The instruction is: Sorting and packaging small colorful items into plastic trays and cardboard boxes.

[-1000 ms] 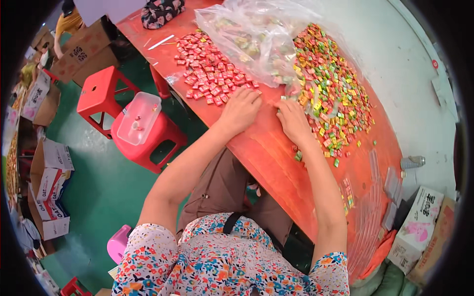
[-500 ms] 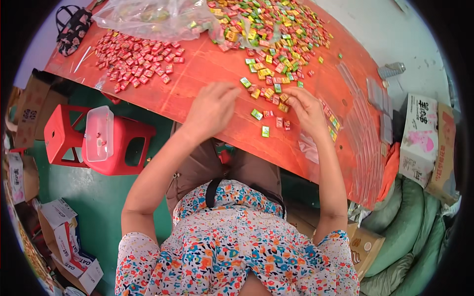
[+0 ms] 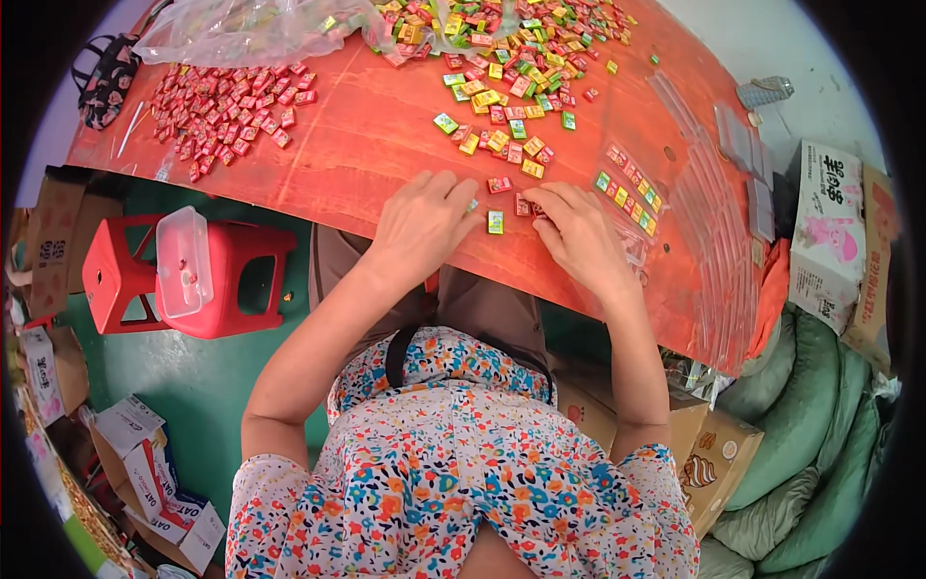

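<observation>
My left hand [image 3: 422, 220] is over the near part of the red table, fingers bent and thumb tucked in. A small green box [image 3: 472, 206] peeks out at its fingertips. To its right, my right hand [image 3: 579, 234] has its fingers closed on a small red box [image 3: 523, 205], beside another red one mostly under the fingers. Between the hands lie a green-and-yellow box [image 3: 495, 222] and a red box [image 3: 499, 184]. A clear plastic tray [image 3: 644, 183] with rows of small coloured boxes lies beyond my right hand.
A big mixed heap of small boxes [image 3: 540, 63] covers the far table; a red pile [image 3: 227, 111] lies left by a clear plastic bag [image 3: 260, 34]. Stacked clear trays [image 3: 709, 251] line the right edge. Red stools [image 3: 236, 280] stand left, one carrying a clear tub [image 3: 183, 261].
The view has shifted right. My right hand has left the yellow boxes and come nearer the table edge, onto red ones. My left hand has come down to a green box.
</observation>
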Tool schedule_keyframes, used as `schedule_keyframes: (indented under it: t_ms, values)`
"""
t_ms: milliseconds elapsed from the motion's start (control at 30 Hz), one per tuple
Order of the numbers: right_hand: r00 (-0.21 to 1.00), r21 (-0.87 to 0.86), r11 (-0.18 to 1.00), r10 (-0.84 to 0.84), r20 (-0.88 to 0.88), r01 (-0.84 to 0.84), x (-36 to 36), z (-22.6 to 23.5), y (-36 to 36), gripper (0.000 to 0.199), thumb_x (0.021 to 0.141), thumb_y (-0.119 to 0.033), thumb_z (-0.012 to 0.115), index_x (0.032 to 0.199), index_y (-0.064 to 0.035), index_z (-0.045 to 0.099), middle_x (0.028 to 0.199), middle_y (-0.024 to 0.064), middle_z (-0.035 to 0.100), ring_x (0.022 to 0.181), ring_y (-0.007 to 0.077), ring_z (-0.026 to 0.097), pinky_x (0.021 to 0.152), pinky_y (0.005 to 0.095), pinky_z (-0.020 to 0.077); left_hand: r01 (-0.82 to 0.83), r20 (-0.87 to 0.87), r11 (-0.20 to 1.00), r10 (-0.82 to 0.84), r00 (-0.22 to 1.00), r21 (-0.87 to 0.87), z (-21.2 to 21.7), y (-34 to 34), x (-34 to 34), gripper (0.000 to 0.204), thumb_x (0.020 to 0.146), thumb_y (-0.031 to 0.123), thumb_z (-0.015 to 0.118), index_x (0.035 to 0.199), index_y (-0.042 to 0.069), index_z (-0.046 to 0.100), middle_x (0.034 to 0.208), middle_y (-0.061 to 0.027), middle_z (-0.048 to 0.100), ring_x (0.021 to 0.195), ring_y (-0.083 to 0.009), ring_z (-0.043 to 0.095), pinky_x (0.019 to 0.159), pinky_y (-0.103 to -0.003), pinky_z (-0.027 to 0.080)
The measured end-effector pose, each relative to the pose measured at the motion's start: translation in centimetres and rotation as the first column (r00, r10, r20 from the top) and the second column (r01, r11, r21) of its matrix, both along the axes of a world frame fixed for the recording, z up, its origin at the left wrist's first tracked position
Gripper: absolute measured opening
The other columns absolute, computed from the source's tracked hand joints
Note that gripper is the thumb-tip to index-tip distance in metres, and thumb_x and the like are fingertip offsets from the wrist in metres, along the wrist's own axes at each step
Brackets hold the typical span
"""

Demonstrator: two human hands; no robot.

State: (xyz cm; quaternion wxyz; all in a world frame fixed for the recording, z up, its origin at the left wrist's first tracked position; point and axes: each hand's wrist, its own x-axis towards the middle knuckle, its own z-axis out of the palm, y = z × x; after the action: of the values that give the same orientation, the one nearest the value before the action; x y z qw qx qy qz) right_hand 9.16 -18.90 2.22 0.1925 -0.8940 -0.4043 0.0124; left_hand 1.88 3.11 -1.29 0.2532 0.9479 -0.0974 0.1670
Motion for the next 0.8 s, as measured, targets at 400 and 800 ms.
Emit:
schedule_keyframes:
  t_ms: [400,800]
  values:
    - [0.993,0.124,0.992,0.02,-0.113,-0.006,0.6,-0.7,0.8,0.027,0.082,-0.008,0.067,0.109,-0.0028,0.064,0.1,0.0141,0.063,0.096,0.0343,0.062,0.082,0.0435,0.0512,0.038,-0.047,0.999,-0.04,0.998,-0.029,0.0,-1.8,-0.4,0.033,0.075,0.028,0.078,0.094,0.006,0.061,0.086,-0.0097,0.058,0.086,-0.0301,0.064,0.067,-0.041,0.054]
    - [0.975,0.237,0.968,-0.021,-0.222,0.075,-0.8,0.8,3.6,0.022,0.082,-0.013,0.069,0.103,-0.0054,0.066,0.095,0.0123,0.062,0.085,0.0322,0.064,0.073,0.0424,0.0524,-0.057,-0.053,0.997,0.055,0.997,-0.044,0.0,2.3,-0.7,0.028,0.077,0.029,0.076,0.09,0.006,0.066,0.086,-0.0099,0.059,0.086,-0.0297,0.064,0.069,-0.042,0.054]
